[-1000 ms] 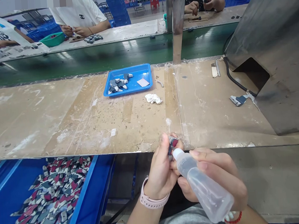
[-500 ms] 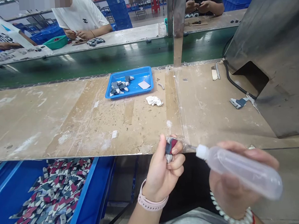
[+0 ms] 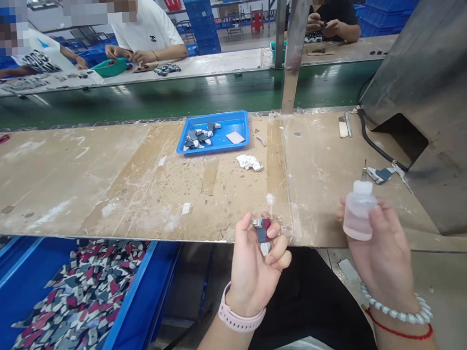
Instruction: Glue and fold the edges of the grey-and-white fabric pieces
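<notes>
Between the thumb and fingers of my left hand (image 3: 260, 269) is a small grey, white and dark red moulded piece (image 3: 263, 232), held just over the table's front edge. My right hand (image 3: 382, 250) is wrapped round a clear squeeze bottle (image 3: 357, 219) with a white cap and a thin needle tip. The bottle stands nearly upright, its needle pointing up, apart from the piece. Beyond it, a similar grey and white piece (image 3: 382, 174) lies by the metal housing.
A blue tray (image 3: 216, 150) holds several grey and white pieces and a pale pad. Crumpled white tissue (image 3: 249, 162) lies before it. At lower left, a blue bin (image 3: 122, 302) is full of pieces. A metal housing (image 3: 424, 103) stands right. Co-workers sit across the green belt (image 3: 152, 103).
My right hand has swung the bottle away from the piece to the right, turning it from lying sideways to upright. My left hand keeps the piece in nearly the same place.
</notes>
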Demonstrator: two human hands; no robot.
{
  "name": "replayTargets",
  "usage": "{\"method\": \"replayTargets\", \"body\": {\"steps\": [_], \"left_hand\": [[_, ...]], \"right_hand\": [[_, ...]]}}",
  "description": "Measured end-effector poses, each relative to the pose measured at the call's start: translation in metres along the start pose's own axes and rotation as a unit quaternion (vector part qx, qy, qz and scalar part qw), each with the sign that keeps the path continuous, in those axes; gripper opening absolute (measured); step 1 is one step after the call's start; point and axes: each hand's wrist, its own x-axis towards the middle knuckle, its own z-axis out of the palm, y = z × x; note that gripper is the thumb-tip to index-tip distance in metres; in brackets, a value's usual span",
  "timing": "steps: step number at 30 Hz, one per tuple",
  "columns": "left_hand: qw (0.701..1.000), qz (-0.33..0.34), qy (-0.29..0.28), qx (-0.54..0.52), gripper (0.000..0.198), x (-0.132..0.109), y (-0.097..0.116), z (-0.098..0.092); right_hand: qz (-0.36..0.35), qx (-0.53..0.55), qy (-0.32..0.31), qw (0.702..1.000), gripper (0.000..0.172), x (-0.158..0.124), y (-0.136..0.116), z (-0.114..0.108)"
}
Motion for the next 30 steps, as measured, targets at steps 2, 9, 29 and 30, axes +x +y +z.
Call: {"method": "replayTargets", "body": {"steps": [2, 9, 29, 30], "left_hand": [[1.0, 0.006, 0.007, -0.001, 0.028, 0.0, 0.001, 0.0], [1.0, 0.013, 0.009, 0.003, 0.023, -0.001, 0.0, -0.002], [0.998, -0.025, -0.051, 0.04, 0.033, -0.005, -0.001, -0.006], [0.996, -0.042, -0.06, 0.05, 0.037, -0.006, -0.001, -0.006]], "right_hand": [[-0.01, -0.041, -0.001, 0.999, 0.048, 0.005, 0.002, 0.001], [-0.152, -0.231, -0.012, 0.961, 0.076, 0.038, 0.017, -0.003], [-0.476, -0.154, 0.212, 0.84, 0.027, 0.015, 0.009, 0.0], [-0.503, -0.179, 0.184, 0.825, 0.026, 0.008, 0.004, 0.0]]}}
